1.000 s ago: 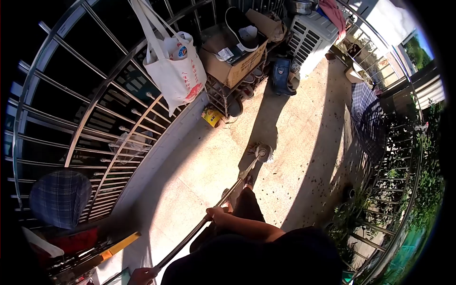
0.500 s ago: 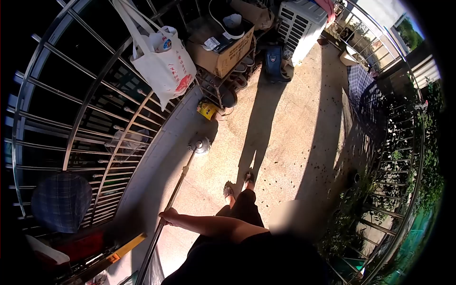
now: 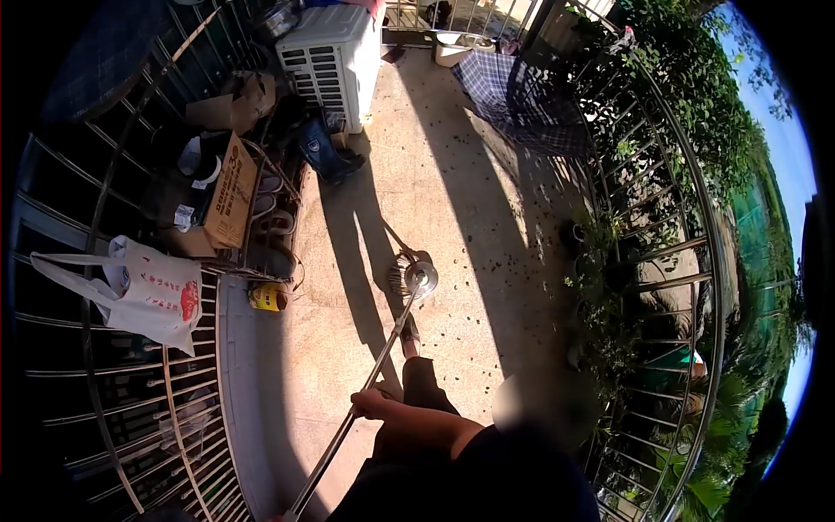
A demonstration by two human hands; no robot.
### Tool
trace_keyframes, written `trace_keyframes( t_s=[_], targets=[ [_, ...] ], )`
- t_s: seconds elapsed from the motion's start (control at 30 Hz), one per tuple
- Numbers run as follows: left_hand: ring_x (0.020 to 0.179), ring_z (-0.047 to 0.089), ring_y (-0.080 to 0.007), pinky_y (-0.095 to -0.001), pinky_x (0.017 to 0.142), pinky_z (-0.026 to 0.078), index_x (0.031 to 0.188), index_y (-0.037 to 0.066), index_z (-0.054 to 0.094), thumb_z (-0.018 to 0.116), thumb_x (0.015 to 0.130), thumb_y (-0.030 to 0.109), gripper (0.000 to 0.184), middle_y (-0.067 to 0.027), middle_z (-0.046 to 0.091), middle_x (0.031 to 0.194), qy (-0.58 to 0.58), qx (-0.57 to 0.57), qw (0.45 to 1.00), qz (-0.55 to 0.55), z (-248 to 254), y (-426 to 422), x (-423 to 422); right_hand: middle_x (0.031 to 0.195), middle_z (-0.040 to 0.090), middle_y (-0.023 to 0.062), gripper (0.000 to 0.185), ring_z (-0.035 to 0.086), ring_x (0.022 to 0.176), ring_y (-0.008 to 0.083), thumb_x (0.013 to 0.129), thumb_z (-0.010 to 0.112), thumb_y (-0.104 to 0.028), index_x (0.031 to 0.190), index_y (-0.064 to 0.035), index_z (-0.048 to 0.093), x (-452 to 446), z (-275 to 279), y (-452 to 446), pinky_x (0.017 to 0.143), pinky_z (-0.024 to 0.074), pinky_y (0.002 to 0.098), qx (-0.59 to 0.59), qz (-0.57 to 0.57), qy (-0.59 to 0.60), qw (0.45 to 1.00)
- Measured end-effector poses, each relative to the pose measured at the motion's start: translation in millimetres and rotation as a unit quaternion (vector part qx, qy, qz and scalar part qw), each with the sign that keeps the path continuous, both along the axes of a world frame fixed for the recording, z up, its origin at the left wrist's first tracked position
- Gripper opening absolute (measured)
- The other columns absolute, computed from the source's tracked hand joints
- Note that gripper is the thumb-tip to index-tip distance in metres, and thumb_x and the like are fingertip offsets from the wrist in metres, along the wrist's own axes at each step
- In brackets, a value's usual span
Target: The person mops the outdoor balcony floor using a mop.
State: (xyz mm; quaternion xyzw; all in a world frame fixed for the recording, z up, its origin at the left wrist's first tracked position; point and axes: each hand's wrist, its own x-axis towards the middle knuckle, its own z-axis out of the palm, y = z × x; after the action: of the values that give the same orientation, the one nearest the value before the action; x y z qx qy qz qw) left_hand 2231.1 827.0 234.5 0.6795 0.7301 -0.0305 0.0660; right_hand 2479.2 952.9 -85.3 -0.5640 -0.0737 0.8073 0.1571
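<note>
A spin mop (image 3: 421, 278) with a round metal disc and pale strands rests on the sunlit floor ahead of my feet. Its long metal pole runs diagonally down to the lower left. My right hand (image 3: 374, 404) is closed around the middle of the pole, the forearm reaching across my body. At the bottom edge, a sliver of my left hand (image 3: 283, 518) shows at the pole's upper end; most of it is cut off. One shoe is partly visible behind the pole, close to the mop head.
On the left are a barred railing, a white tote bag (image 3: 156, 291), a cardboard box (image 3: 230, 196) above shoes, and a yellow container (image 3: 267, 297). An air-conditioner unit (image 3: 326, 65) and blue bag (image 3: 320, 150) stand farther off. Plaid cloth (image 3: 513, 91) and plants line the right; small dark bits dot the floor.
My view has turned right. The mop head has moved from beside the left wall out to the middle of the floor, my right hand still gripping the pole.
</note>
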Motion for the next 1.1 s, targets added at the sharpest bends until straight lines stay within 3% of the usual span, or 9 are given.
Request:
trace_keyframes(
  t_s=[0.1, 0.13, 0.2, 0.27, 0.43, 0.67, 0.87, 1.07, 1.1],
  targets=[
    [0.061, 0.053, -0.0336, -0.0392, 0.054, 0.041, 0.077, 0.006, 0.058, 0.049, 0.075, 0.030, 0.026, -0.0150, 0.055, 0.062, -0.117, -0.180, 0.976, 0.027, -53.4, 93.1, 72.6, 0.047, 0.045, 0.0081, 0.018, 0.047, 0.041, 0.0178, 0.064, 0.053, -0.017, 0.053, -0.0037, 0.048, 112.0, -56.4, 48.7, 0.033, 0.0341, 0.0310, -0.019, -0.113, -0.157, 0.981],
    [0.061, 0.053, -0.0329, -0.0393, 0.055, 0.041, 0.081, 0.009, 0.059, 0.048, 0.075, 0.031, 0.026, -0.0150, 0.055, 0.064, -0.125, -0.218, 0.968, -0.012, -61.6, 124.4, 106.0, 0.047, 0.045, 0.0089, 0.017, 0.045, 0.038, 0.0177, 0.063, 0.054, -0.014, 0.052, -0.0036, 0.047, 143.6, -79.9, 65.0, 0.031, 0.0328, 0.0310, -0.043, -0.303, -0.144, 0.941],
    [0.062, 0.055, -0.0301, -0.0369, 0.055, 0.042, 0.080, 0.011, 0.060, 0.051, 0.074, 0.030, 0.022, -0.0155, 0.055, 0.064, -0.174, -0.184, 0.967, -0.003, -54.7, 174.5, 156.4, 0.047, 0.044, 0.0087, 0.015, 0.043, 0.035, 0.0172, 0.062, 0.054, -0.011, 0.052, -0.0029, 0.047, 207.4, -128.8, 92.3, 0.028, 0.0300, 0.0298, 0.132, -0.156, -0.245, 0.948],
    [0.055, 0.054, -0.0298, -0.0372, 0.047, 0.041, 0.071, 0.010, 0.057, 0.054, 0.072, 0.031, 0.022, -0.0122, 0.054, 0.058, -0.172, -0.086, 0.975, -0.108, -53.7, 210.2, 179.7, 0.047, 0.045, 0.0083, 0.016, 0.042, 0.033, 0.0171, 0.064, 0.052, -0.012, 0.052, -0.0029, 0.048, 247.0, -34.1, 133.6, 0.027, 0.0303, 0.0289, -0.015, -0.325, -0.110, 0.939],
    [0.048, 0.053, -0.0280, -0.0357, 0.044, 0.040, 0.066, 0.009, 0.059, 0.059, 0.067, 0.027, 0.018, -0.0108, 0.053, 0.053, -0.221, 0.000, 0.972, -0.078, 12.5, 277.3, 202.0, 0.056, 0.049, 0.0084, 0.009, 0.048, 0.041, 0.0173, 0.071, 0.048, -0.010, 0.068, -0.0026, 0.048, 264.5, 63.9, 214.8, 0.034, 0.0388, 0.0277, 0.060, -0.279, -0.021, 0.958],
    [0.066, 0.057, -0.0279, -0.0337, 0.057, 0.043, 0.079, 0.005, 0.059, 0.058, 0.070, 0.025, 0.022, -0.0140, 0.058, 0.069, -0.105, -0.007, 0.994, -0.031, 94.2, 346.0, 243.4, 0.047, 0.040, 0.0034, 0.018, 0.039, 0.035, 0.0138, 0.067, 0.058, -0.013, 0.059, -0.0065, 0.043, 204.4, 75.2, 354.8, 0.029, 0.0266, 0.0249, 0.102, -0.315, 0.088, 0.939],
    [0.068, 0.055, -0.0339, -0.0360, 0.059, 0.043, 0.084, 0.006, 0.057, 0.056, 0.071, 0.029, 0.026, -0.0188, 0.056, 0.069, -0.111, -0.049, 0.992, 0.044, 46.6, 453.2, 272.0, 0.051, 0.043, 0.0074, 0.017, 0.041, 0.037, 0.0148, 0.066, 0.058, -0.008, 0.060, -0.0033, 0.043, 186.9, 26.3, 493.1, 0.031, 0.0288, 0.0258, 0.093, -0.222, 0.031, 0.970],
    [0.059, 0.054, -0.0301, -0.0355, 0.053, 0.041, 0.081, 0.008, 0.057, 0.053, 0.074, 0.026, 0.020, -0.0133, 0.055, 0.064, -0.163, -0.131, 0.977, -0.036, 7.7, 590.7, 281.3, 0.053, 0.044, 0.0067, 0.018, 0.047, 0.042, 0.0172, 0.063, 0.059, -0.011, 0.070, -0.0009, 0.046, 263.2, 15.5, 567.7, 0.035, 0.0338, 0.0257, 0.063, -0.261, -0.014, 0.963],
    [0.059, 0.054, -0.0269, -0.0323, 0.052, 0.041, 0.079, 0.007, 0.056, 0.054, 0.074, 0.022, 0.016, -0.0118, 0.056, 0.065, -0.149, -0.064, 0.976, -0.149, -13.8, 609.1, 281.2, 0.053, 0.046, 0.0051, 0.016, 0.043, 0.039, 0.0152, 0.067, 0.057, -0.015, 0.067, -0.0032, 0.047, 277.2, -9.8, 575.0, 0.032, 0.0314, 0.0253, 0.054, -0.278, -0.056, 0.957]
  ],
)
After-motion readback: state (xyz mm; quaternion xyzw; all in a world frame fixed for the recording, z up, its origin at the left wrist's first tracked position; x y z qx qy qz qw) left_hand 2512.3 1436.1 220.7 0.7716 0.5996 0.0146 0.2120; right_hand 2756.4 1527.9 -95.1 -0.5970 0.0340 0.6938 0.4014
